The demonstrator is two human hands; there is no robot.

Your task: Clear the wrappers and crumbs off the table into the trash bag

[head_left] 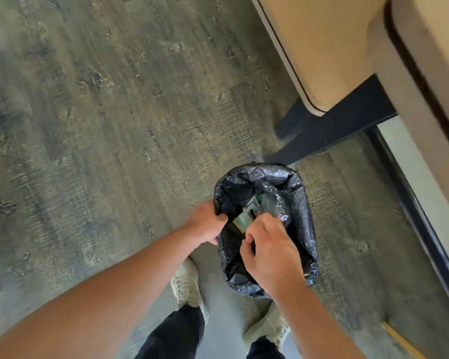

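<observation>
A black trash bag (pixel 303 203) stands open on the wooden floor, right of centre. My left hand (pixel 208 224) grips its left rim and holds the mouth wide. Over the opening, my right hand (pixel 267 252) has its fingers curled, with fingertips pinched near a wrapper. Inside the bag lie a green and yellow wrapper (pixel 241 220) and crumpled clear plastic (pixel 272 203). Whether my right hand still holds the wrapper is unclear. The frame is motion-blurred.
A beige table top (pixel 329 47) with a dark edge fills the upper right, and a black table leg (pixel 335 128) runs behind the bag. My two light shoes (pixel 187 283) stand just below the bag. Bare wood floor spreads to the left.
</observation>
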